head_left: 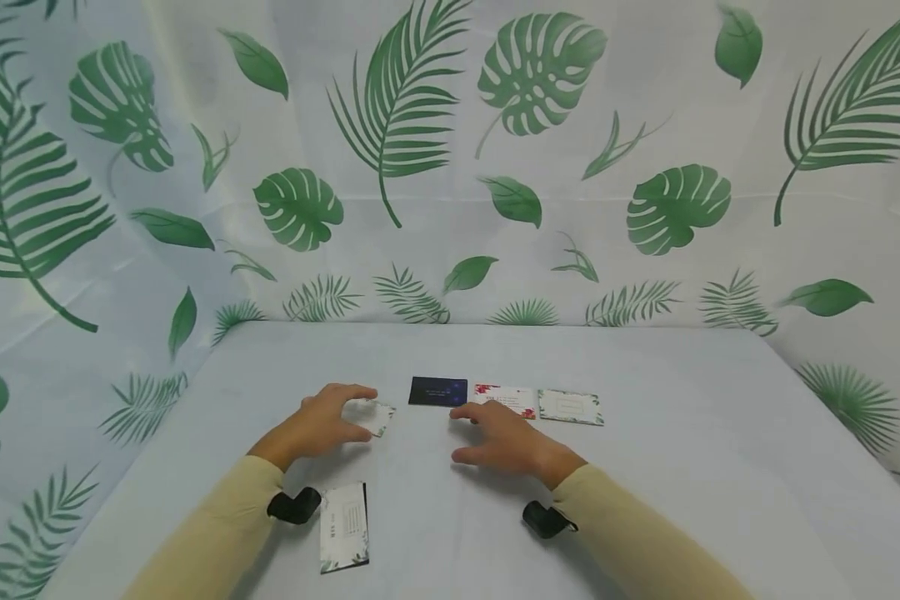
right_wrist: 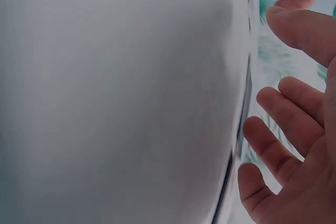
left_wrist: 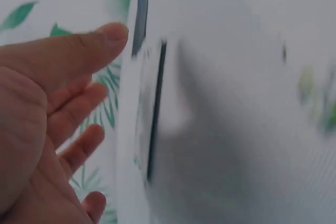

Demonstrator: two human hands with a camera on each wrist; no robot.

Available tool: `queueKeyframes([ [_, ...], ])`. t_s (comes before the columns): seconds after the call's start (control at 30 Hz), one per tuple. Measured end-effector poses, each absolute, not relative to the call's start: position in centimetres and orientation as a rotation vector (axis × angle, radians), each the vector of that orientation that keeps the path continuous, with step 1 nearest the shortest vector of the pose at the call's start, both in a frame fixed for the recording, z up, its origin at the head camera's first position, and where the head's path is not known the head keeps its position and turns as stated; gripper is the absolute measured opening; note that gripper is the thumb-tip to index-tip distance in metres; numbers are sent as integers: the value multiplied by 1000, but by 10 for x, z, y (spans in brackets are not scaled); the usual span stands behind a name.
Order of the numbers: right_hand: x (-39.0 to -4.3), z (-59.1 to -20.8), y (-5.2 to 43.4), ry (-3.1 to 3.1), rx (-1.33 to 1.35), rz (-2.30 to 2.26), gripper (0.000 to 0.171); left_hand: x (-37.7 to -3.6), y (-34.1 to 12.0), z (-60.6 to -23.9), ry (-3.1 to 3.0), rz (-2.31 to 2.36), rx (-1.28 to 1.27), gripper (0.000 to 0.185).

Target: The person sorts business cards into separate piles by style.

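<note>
My left hand (head_left: 318,425) hovers over the left of the table, thumb and fingers spread apart on either side of a white card with a leafy edge (head_left: 382,415). In the left wrist view, a gap shows between the fingers and a thick, dark-edged white card (left_wrist: 148,114). Relaxed and holding nothing, my right hand (head_left: 513,442) is in front of a white card with red flowers (head_left: 508,394) and partly covers it. Left of that lies a dark blue card (head_left: 438,392); to its right, a white card with a green leaf border (head_left: 570,407).
Nearer to me, beside the left wrist, lies another leaf-trimmed white card (head_left: 344,529) set lengthwise, with a dark edge. A white cloth covers the table (head_left: 682,483). Behind it hangs a leaf-patterned white curtain (head_left: 435,183).
</note>
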State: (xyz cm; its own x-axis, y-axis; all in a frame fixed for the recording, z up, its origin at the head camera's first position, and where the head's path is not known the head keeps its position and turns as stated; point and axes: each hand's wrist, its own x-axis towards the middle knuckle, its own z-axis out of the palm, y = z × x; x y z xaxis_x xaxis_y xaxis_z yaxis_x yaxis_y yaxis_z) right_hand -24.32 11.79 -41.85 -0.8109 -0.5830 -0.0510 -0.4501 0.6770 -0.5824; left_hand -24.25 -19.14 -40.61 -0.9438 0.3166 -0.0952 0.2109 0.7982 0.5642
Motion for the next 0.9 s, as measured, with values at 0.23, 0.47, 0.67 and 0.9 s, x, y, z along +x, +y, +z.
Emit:
queueKeyframes([
  [0.23, -246, -418, 69, 2609, -856, -803, 58, -265, -215, -405, 2729, 830, 282, 67],
  [0.47, -247, -417, 33, 2594, -816, -669, 60, -272, -219, -414, 2672, 841, 186, 71],
  [0.67, -249, -416, 23, 2628, -810, -508, 60, -272, -219, -418, 2684, 827, 181, 63],
  [0.9, -250, -413, 30, 2644, -828, -463, 56, -268, -219, -416, 2763, 761, 285, 47],
])
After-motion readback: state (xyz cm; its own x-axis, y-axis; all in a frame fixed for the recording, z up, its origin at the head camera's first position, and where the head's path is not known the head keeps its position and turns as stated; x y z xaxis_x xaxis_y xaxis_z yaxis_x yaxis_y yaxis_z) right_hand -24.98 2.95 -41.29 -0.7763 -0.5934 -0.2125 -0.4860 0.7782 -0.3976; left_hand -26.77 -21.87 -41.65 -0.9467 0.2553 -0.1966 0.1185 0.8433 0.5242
